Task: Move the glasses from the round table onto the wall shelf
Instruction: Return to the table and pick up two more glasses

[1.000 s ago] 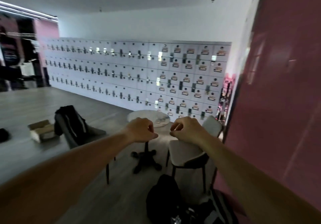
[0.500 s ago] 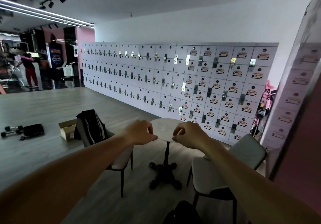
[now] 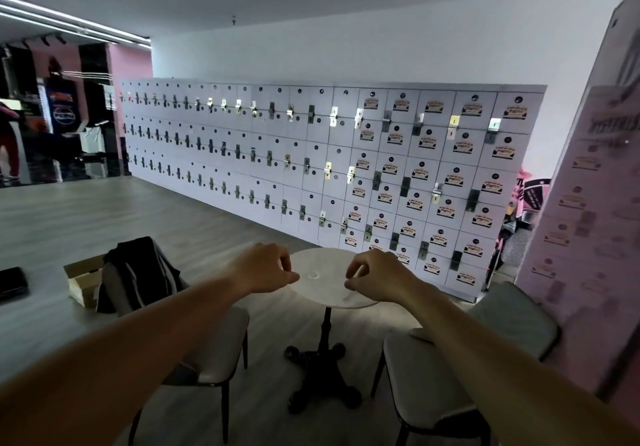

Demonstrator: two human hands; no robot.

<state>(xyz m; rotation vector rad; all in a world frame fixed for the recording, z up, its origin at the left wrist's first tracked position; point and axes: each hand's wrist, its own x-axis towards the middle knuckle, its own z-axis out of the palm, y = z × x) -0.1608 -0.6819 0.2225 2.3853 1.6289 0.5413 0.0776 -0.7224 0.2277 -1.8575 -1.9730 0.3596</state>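
Left hand [image 3: 263,267] grip pinched together, right hand [image 3: 375,277] likewise (both empty), above round table [image 3: 322,290]

both hands, left hand [image 3: 265,267] and right hand [image 3: 375,277], hover loosely curled before the round table [image 3: 329,293], lockers [image 3: 311,168] behind

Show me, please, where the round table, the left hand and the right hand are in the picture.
round table [image 3: 323,265]: head view, bare centre of the top.
left hand [image 3: 263,269]: head view, back of the hand.
right hand [image 3: 375,277]: head view, back of the hand.
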